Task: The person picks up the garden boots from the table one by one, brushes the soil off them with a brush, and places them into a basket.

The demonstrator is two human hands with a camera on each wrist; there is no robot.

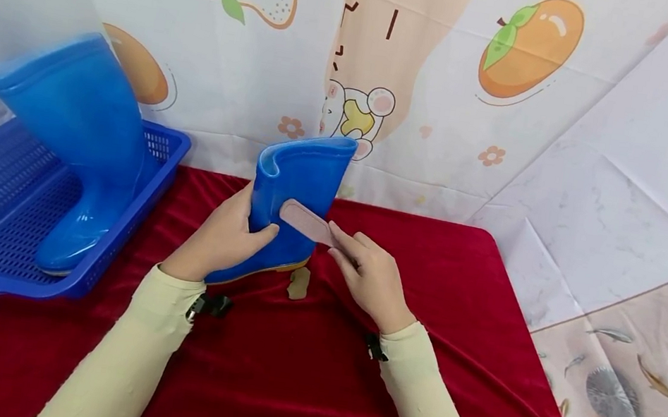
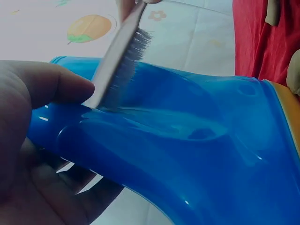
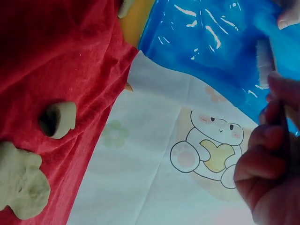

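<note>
A blue rain boot (image 1: pixel 312 173) with a yellowish sole is held up over the red cloth, its open top tilted upward. My left hand (image 1: pixel 226 232) grips it around the shaft, thumb on the near side and fingers behind. In my right hand (image 1: pixel 374 280) is a brush (image 1: pixel 306 222) with a flat, pale back, pinched at its handle end. The left wrist view shows the brush's grey bristles (image 2: pixel 130 58) meeting the creased shaft close to my left thumb (image 2: pixel 70 86).
On the left, a blue plastic basket (image 1: pixel 173 156) holds another blue rain boot (image 1: pixel 95 125), standing with its shaft leaning left. Tan clay-like lumps (image 3: pixel 21 183) lie on the red cloth (image 1: pixel 428 271). A printed white curtain (image 1: pixel 425 107) hangs behind the table.
</note>
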